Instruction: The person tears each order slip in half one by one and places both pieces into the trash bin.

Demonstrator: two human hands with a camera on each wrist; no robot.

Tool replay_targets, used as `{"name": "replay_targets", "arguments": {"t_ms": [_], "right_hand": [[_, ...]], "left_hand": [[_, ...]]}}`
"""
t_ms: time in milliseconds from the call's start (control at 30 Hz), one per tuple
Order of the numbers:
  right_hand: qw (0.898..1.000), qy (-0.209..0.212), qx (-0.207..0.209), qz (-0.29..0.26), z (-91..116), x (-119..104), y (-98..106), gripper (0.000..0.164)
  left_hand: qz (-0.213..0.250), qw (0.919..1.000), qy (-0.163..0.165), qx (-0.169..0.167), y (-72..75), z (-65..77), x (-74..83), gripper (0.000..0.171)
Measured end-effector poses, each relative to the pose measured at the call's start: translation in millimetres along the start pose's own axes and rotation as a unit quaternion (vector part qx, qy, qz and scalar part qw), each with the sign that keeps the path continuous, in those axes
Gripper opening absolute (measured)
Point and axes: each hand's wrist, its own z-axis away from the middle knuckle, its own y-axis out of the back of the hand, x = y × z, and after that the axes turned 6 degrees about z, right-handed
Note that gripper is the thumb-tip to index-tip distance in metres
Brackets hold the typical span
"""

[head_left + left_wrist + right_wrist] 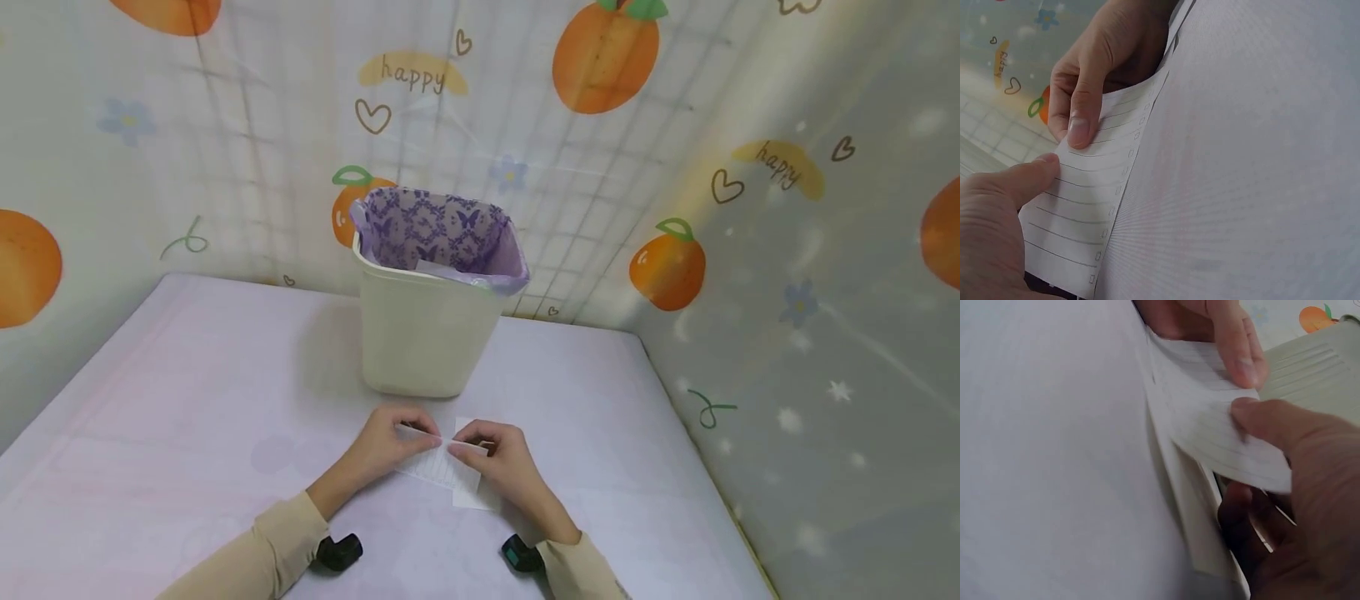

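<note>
Both hands pinch the top edge of a lined sheet of paper [1079, 206], thumbs close together near its middle. The left hand [386, 442] grips it from the left, its thumb lying on the near face. From the other side the right hand [506, 462] pinches it the same way. Ruled lines and a column of small boxes along one edge show in the left wrist view. Another white paper [476, 497] lies on the table, partly behind the held sheet and under the right hand. The fingers behind the sheet are partly hidden.
A cream wastebasket [423, 333] lined with a purple butterfly-patterned bag [438, 225] stands just beyond the hands. A white piece [435, 268] shows at the bag's front rim. Black wrist devices [340, 552] sit by both sleeves. A patterned curtain [285, 167] encloses the pale table [225, 375].
</note>
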Motion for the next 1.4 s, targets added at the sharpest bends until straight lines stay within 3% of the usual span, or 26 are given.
{"name": "replay_targets", "arguments": {"t_ms": [133,333,733,1067,1200,1400], "right_hand": [[1.0,-0.001,-0.005,0.024,-8,-3,-1,0.009],[1.0,0.0,-0.011,0.019,-14,-4,-3,0.007],[1.0,0.006,-0.024,0.004,-12,-4,-10,0.01],[1.0,0.002,-0.014,-0.009,-3,1,-14,0.004],[1.0,-0.004,-0.002,-0.011,0,1,-12,0.013],[1.0,-0.007,0.009,-0.007,4,6,-7,0.011]], "left_hand": [[-0.006,1.0,0.001,0.003,6.8,-2.3,2.0,0.003],[-0.006,1.0,0.005,-0.004,12.9,-5.7,4.3,0.007],[-0.025,0.9996,-0.007,-0.01,13.7,-1.4,-5.2,0.007],[0.0,0.9999,0.006,-0.009,4.5,8.7,-4.9,0.006],[0.005,0.9999,0.005,-0.008,-0.5,6.3,-5.1,0.006],[0.01,0.9998,-0.001,-0.016,-7.2,1.7,-7.8,0.005]]}}
